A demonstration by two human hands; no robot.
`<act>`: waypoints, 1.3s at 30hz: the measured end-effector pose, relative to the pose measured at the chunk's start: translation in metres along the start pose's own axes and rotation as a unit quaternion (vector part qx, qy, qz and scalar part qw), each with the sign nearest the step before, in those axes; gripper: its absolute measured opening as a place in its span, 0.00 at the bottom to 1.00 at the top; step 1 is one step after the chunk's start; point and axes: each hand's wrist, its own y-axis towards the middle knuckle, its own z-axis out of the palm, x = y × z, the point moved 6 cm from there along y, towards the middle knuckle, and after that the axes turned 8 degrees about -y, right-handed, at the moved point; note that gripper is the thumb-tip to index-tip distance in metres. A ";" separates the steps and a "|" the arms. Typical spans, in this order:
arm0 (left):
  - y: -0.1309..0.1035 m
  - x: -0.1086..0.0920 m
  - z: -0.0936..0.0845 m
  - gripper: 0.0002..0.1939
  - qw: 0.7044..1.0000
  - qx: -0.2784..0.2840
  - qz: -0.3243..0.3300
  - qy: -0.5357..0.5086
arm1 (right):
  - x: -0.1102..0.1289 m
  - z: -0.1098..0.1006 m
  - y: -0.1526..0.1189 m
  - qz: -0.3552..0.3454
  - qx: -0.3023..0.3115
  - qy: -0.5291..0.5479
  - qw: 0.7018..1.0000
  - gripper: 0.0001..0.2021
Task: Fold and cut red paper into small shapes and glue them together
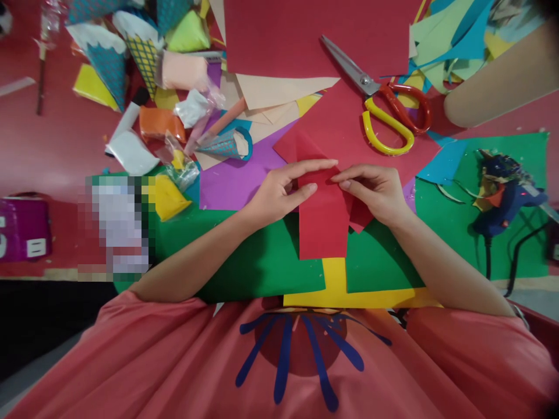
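Between my two hands is a strip of red paper (324, 227), raised over the green sheet and hanging toward me. My left hand (288, 189) has it between the thumb in front and the fingers along its upper part. At the strip's right edge, my right hand (371, 189) pinches the paper between thumb and fingertips. Behind my hands lies a larger red sheet (345, 122) on a purple sheet (257, 166). Scissors (369, 87) with one yellow and one red handle rest on the red sheets, blades apart and pointing away to the left.
A blue glue gun (502, 212) with a cord lies at the right on a green sheet (524, 157). Paper cones (102, 58) and bagged coloured clay (163, 123) crowd the left. A cardboard tube (502, 81) is at the upper right, near paper scraps (454, 38).
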 end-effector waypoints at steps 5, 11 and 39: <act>-0.001 0.003 -0.004 0.20 0.999 -0.018 -0.013 -0.027 | -0.002 -0.005 0.001 -0.004 -0.040 -0.009 0.999 0.07; 0.001 0.004 -0.005 0.22 0.999 -0.034 -0.015 -0.023 | 0.006 -0.004 -0.004 -0.022 -0.049 -0.041 0.998 0.09; -0.006 0.002 -0.009 0.18 0.989 -0.142 -0.006 0.032 | 0.004 -0.001 -0.006 -0.032 -0.024 -0.002 0.999 0.16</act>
